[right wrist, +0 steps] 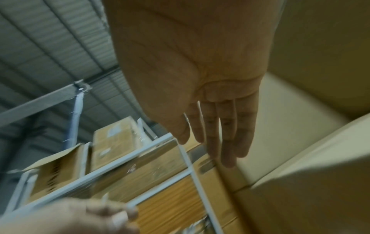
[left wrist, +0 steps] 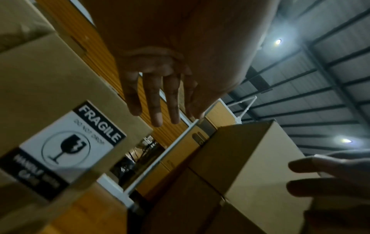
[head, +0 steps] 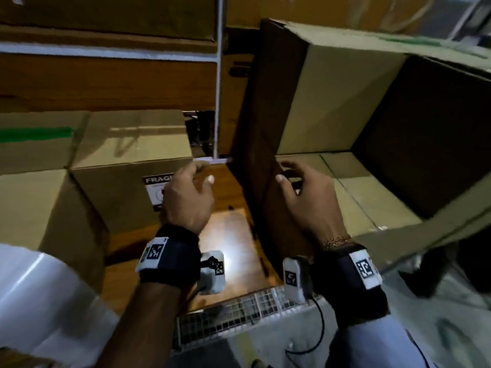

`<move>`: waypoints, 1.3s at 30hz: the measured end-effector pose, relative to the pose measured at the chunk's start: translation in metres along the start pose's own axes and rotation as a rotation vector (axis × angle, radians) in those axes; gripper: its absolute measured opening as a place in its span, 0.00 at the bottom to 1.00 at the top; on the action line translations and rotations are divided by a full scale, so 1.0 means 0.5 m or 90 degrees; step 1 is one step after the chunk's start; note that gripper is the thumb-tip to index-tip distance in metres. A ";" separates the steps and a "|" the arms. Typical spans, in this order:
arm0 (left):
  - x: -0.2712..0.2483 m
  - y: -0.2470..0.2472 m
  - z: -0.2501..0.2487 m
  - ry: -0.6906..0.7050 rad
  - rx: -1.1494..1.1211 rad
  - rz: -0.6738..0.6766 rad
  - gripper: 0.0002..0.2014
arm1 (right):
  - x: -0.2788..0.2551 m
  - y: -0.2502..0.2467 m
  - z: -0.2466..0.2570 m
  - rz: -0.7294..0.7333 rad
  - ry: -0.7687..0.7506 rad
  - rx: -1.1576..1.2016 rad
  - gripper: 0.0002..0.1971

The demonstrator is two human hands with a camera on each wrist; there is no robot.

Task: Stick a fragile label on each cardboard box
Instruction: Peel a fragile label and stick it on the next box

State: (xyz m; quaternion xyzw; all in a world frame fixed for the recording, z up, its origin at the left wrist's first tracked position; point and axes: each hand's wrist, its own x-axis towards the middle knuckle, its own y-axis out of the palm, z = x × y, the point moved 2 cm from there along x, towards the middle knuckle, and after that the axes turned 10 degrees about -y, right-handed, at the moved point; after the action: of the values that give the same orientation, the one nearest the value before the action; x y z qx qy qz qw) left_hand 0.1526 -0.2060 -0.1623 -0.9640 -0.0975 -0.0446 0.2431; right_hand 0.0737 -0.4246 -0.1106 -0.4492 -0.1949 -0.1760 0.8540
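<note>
Wooden shelf [head: 233, 251], corrugated warehouse roof [left wrist: 330, 88]

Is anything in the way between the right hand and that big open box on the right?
Nothing visible. The right hand is already at the near dark side panel of the big open box, fingers straight and holding nothing. The left hand, also open, hovers beside the labelled box.

"FRAGILE" label [left wrist: 66, 147] on box [left wrist: 50, 82]
</note>
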 end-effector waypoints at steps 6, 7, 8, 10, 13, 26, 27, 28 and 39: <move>-0.107 0.119 -0.044 0.054 -0.007 0.143 0.17 | -0.088 -0.125 -0.074 -0.077 0.077 -0.024 0.16; -0.128 0.137 -0.054 0.055 -0.013 0.163 0.17 | -0.103 -0.144 -0.094 -0.098 0.089 -0.035 0.15; -0.149 0.151 -0.062 0.050 -0.019 0.182 0.18 | -0.116 -0.158 -0.117 -0.122 0.104 -0.045 0.14; -0.192 0.176 -0.077 0.041 -0.032 0.206 0.20 | -0.141 -0.181 -0.164 -0.168 0.138 -0.066 0.14; -0.257 0.217 -0.085 0.020 -0.039 0.214 0.24 | -0.173 -0.203 -0.239 -0.162 0.217 -0.117 0.18; -0.375 0.323 -0.099 -0.069 -0.025 0.181 0.28 | -0.229 -0.206 -0.364 0.096 0.197 -0.249 0.35; -0.379 0.324 -0.102 -0.076 -0.030 0.171 0.27 | -0.230 -0.208 -0.367 0.100 0.190 -0.248 0.35; -0.381 0.324 -0.106 -0.083 -0.039 0.166 0.26 | -0.230 -0.210 -0.367 0.105 0.185 -0.247 0.34; -0.343 0.291 -0.132 -0.117 -0.030 0.228 0.30 | -0.189 -0.261 -0.314 0.119 0.160 -0.192 0.39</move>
State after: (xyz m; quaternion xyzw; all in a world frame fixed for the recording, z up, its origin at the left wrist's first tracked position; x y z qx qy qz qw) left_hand 0.0131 -0.3917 -0.1943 -0.9714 0.0547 0.0852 0.2149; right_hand -0.0425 -0.6136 -0.1475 -0.5625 -0.0159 -0.1781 0.8072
